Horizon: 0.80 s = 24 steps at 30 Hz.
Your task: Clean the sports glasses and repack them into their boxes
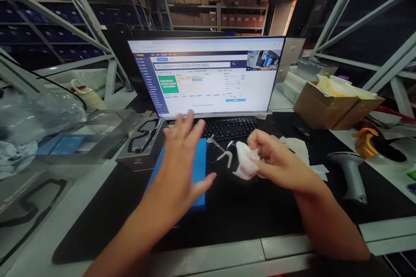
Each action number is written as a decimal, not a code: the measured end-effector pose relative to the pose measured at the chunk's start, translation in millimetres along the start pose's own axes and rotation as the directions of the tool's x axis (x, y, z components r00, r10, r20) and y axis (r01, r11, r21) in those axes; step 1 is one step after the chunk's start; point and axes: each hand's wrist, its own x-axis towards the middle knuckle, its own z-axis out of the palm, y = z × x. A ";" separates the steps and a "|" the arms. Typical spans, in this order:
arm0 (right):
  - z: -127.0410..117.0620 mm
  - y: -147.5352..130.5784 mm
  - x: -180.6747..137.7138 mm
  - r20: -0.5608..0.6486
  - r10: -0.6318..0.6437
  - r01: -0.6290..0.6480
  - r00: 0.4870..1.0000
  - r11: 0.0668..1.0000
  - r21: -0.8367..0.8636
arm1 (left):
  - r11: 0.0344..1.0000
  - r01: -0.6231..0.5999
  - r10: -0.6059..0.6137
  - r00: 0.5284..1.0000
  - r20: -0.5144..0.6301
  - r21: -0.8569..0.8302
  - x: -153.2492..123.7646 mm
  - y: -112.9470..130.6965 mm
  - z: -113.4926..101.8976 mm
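My left hand [180, 156] is spread above a flat blue box [199, 169] on the black mat, its fingers apart and holding nothing. Whether the palm touches the box cannot be made out. Between the thumb and fingers of my right hand [271, 158] is a crumpled white tissue [246, 162]. Thin clear plastic strips [224, 153] lie on the mat to the tissue's left. A pale scrap of paper [297, 149] lies partly hidden behind my right hand.
A monitor [208, 82] and black keyboard [232, 127] stand ahead. To the left are a grey box [143, 143] and clear plastic bags [42, 112]. On the right are a barcode scanner [351, 175], a tape dispenser [368, 143] and an open cardboard box [321, 106].
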 end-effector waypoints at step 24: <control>-43.8 7.2 -0.3 -0.261 0.014 0.024 0.965 0.989 0.143 | 0.901 0.226 -0.328 0.913 -0.243 -0.369 0.9 -2.1 11.1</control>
